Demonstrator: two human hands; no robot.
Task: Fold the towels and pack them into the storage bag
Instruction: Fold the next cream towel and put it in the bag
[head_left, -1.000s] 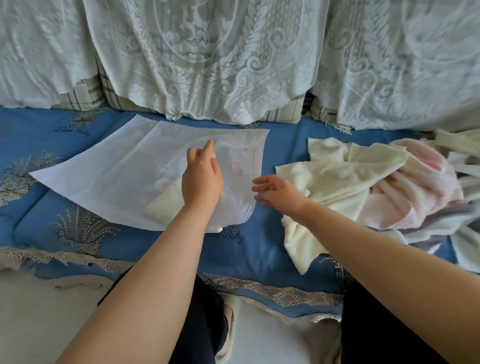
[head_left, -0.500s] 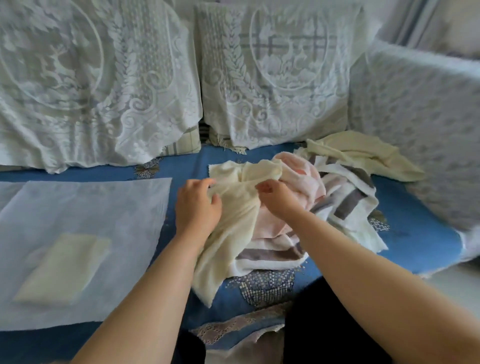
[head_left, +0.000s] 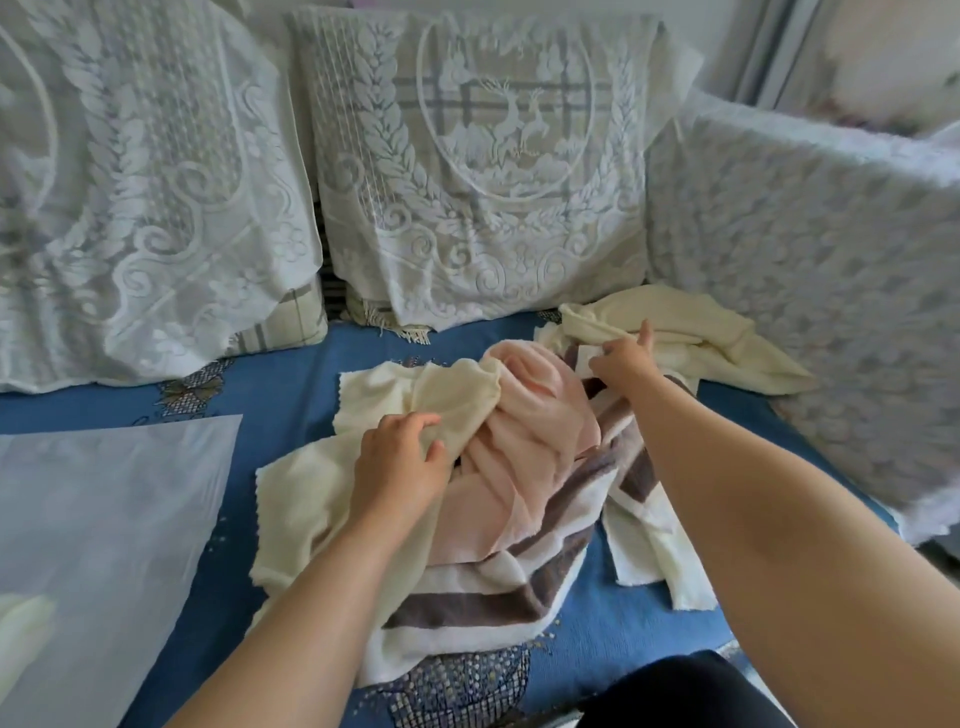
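Observation:
A heap of loose towels lies on the blue sofa seat. My left hand grips a cream towel at the heap's left side. A pink towel is bunched in the middle, on top of a white towel with brown stripes. My right hand reaches to the back of the heap and pinches an edge of cloth beside a second cream towel. The translucent white storage bag lies flat at the left, with a folded cream towel inside it.
Lace-covered cushions line the sofa back, and a lace-covered armrest closes the right side. My dark-clothed knee shows at the bottom edge.
My view has swung right from the bag to the towel heap. My left hand left the bag and took hold of the cream towel; my right hand reached farther back.

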